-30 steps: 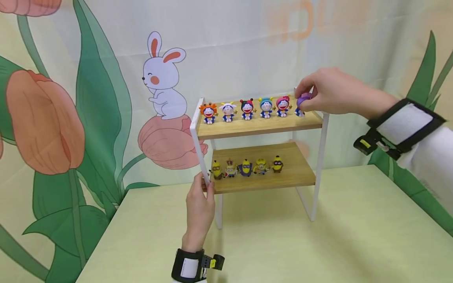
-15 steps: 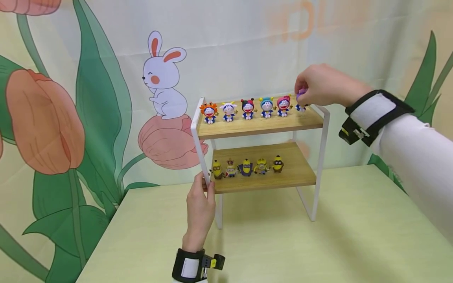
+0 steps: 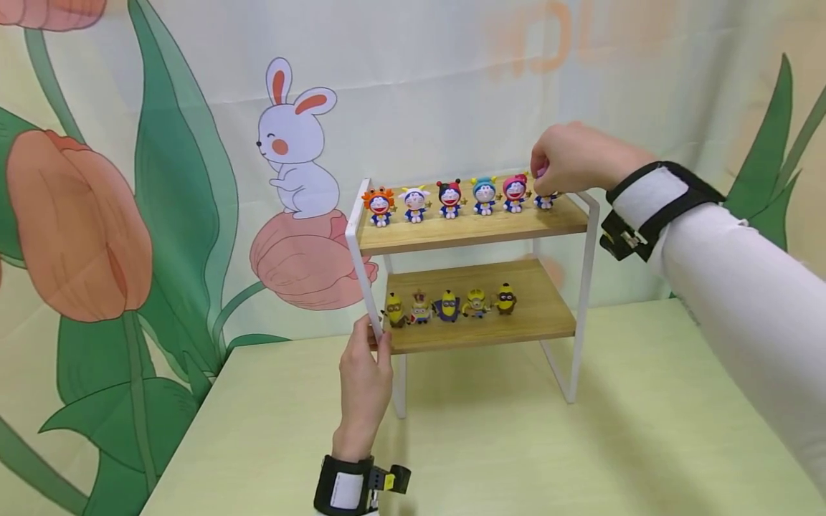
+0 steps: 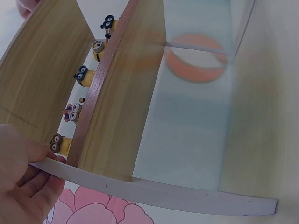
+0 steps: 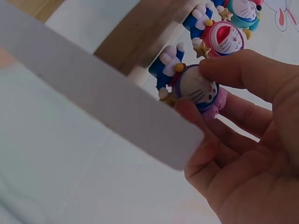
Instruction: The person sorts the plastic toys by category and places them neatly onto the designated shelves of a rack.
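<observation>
In the head view my right hand (image 3: 584, 158) pinches a small blue-and-white cat figurine (image 3: 545, 202) at the right end of the upper shelf board. The right wrist view shows thumb and fingers on the head of this figurine (image 5: 194, 86), which has a purple-pink hood. Beside it sits a similar figurine in a pink hood (image 5: 226, 37). My left hand (image 3: 366, 376) grips the left white leg of the two-tier rack (image 3: 471, 233) at the lower board's height. That white leg (image 4: 187, 195) runs past the fingers in the left wrist view.
More hooded cat figurines (image 3: 450, 201) stand in a row along the upper board. Several yellow goggled figurines (image 3: 447, 307) line the lower board. The rack stands on a pale table (image 3: 271, 430) before a printed cloth (image 3: 439, 122). Its right white side frame (image 3: 584, 287) is below my right hand.
My right hand and forearm have shifted left, and the pinched figurine has moved slightly left, closer to the pink-hooded one. The left hand keeps its hold on the rack leg.
</observation>
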Demonstrator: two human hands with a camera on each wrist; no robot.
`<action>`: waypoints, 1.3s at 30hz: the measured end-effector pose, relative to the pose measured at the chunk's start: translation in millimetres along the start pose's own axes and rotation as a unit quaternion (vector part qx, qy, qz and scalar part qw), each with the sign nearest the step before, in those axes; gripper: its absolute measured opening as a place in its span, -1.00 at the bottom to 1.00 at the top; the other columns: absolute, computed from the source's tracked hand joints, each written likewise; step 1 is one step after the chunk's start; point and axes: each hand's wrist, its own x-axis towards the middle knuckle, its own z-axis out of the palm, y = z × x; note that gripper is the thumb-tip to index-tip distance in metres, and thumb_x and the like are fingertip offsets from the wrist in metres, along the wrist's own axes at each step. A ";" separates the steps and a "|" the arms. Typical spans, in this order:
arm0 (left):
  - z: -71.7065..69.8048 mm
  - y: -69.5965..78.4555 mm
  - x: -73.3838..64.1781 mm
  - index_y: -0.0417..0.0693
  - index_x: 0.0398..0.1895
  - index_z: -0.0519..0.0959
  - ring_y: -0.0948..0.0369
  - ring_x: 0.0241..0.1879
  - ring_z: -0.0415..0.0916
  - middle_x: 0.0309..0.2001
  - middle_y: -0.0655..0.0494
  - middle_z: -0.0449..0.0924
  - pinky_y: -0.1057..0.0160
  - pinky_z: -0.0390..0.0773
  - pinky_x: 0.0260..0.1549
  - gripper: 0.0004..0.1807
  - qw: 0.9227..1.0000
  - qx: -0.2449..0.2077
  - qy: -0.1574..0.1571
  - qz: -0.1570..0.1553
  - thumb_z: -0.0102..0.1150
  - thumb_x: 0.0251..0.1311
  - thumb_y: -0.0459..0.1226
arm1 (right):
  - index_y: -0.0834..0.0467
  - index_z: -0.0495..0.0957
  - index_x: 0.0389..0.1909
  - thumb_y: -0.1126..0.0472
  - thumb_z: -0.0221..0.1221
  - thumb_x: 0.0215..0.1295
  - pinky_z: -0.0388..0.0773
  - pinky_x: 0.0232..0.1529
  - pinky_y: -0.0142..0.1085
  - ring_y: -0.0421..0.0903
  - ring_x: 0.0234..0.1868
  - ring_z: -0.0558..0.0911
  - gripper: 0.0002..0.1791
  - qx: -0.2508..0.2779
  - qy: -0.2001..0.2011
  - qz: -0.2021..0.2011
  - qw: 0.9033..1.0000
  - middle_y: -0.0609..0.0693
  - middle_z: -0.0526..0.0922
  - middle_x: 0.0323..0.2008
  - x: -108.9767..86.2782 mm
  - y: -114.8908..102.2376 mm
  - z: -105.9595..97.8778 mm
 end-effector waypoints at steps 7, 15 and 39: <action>0.2 0.7 -0.5 -0.31 0.03 0.42 0.11 -0.34 0.52 -0.28 -0.06 0.56 0.16 0.54 -0.33 -0.74 1.000 -0.003 -0.001 -0.002 0.14 0.32 -0.46 | 0.30 0.61 -0.27 0.28 0.15 0.16 0.40 -0.28 -0.13 0.07 -0.28 0.47 -0.81 -0.002 -0.005 0.004 1.000 0.11 0.60 -0.35 2.5 -3.6 -0.3; -1.5 -0.3 0.8 -0.32 0.03 0.42 0.08 -0.34 0.52 -0.28 -0.09 0.57 0.09 0.57 -0.33 -0.74 1.000 0.000 0.004 0.002 0.15 0.31 -0.46 | 0.33 0.54 -0.07 0.32 0.11 0.18 0.41 -0.18 -0.07 0.13 -0.17 0.45 -0.70 -0.005 -0.034 0.026 0.999 0.22 0.57 -0.15 4.1 -6.3 0.4; 1.0 4.1 1.2 -0.34 0.04 0.42 0.06 -0.32 0.52 -0.28 -0.09 0.56 0.11 0.55 -0.32 -0.74 1.000 -0.006 0.001 -0.002 0.13 0.33 -0.45 | 0.31 0.34 0.25 0.09 0.03 0.36 0.42 -0.13 0.27 0.27 0.00 0.45 -0.47 -0.082 0.013 0.038 0.996 0.34 0.42 0.07 -21.7 -23.3 -18.1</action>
